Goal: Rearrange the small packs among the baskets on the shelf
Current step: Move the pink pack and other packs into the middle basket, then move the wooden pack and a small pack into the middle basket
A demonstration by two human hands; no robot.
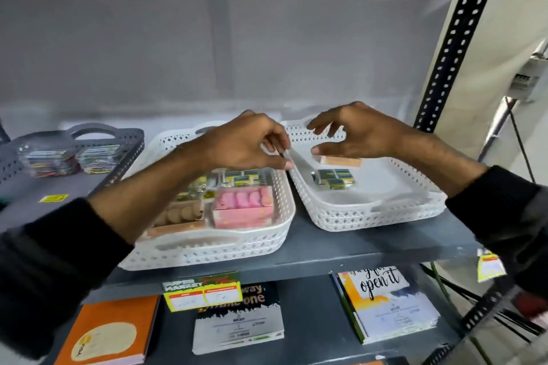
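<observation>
Three baskets stand on the grey shelf [355, 246]. The middle white basket [207, 249] holds a pink pack [243, 204], a brown pack [178, 216] and yellow-blue packs [240, 178]. The right white basket [370, 216] holds a yellow-blue pack [335, 179] and an orange-brown pack [344, 161]. My left hand [246, 142] hovers between the two white baskets, its fingertips pinched on something thin and clear; what it is stays blurred. Over the right basket, my right hand [361, 133] has spread fingers, with the thumb at the end of the orange-brown pack.
A grey basket [124, 139] at the left holds clear packs of colourful items [47, 157]. A perforated black post [444, 62] rises at the shelf's right. The lower shelf carries an orange notebook [109, 332] and printed booklets [388, 305]. A yellow price label [201, 293] hangs on the shelf edge.
</observation>
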